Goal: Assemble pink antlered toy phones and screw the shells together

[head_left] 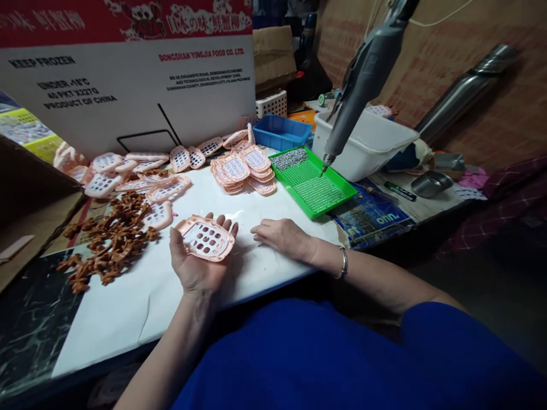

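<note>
While the left hand (pixel 197 274) lies palm up above the near part of the bench (pixel 123 316), a pink casing (pixel 205 238) rests across its palm, the perforated white inner panel facing upward. The thumb sits along the casing's left edge and the fingers curl loosely beneath it, their tips showing past the far rim, so the piece is cradled rather than gripped hard. Just to its right, the right hand (pixel 287 238) lies palm down on the white surface, its fingers extended and close together, with nothing visible in them; a bracelet (pixel 343 262) circles that wrist. Left of the held casing, a pile of brown parts (pixel 113 242) spreads over the bench, and behind it more pink casings (pixel 105 182) lie in a loose heap before a large printed carton (pixel 141 74). A neater stack of casings (pixel 237 166) stands beyond the two hands, beside a green tray (pixel 317 215) with small metal screws (pixel 290 158) massed at its far end. Over this tray hangs a grey electric screwdriver (pixel 363 80), bit pointing down; whether the bit touches anything cannot be told. Behind the tray are a blue bin (pixel 282 139) and a white tub (pixel 367 145).
</note>
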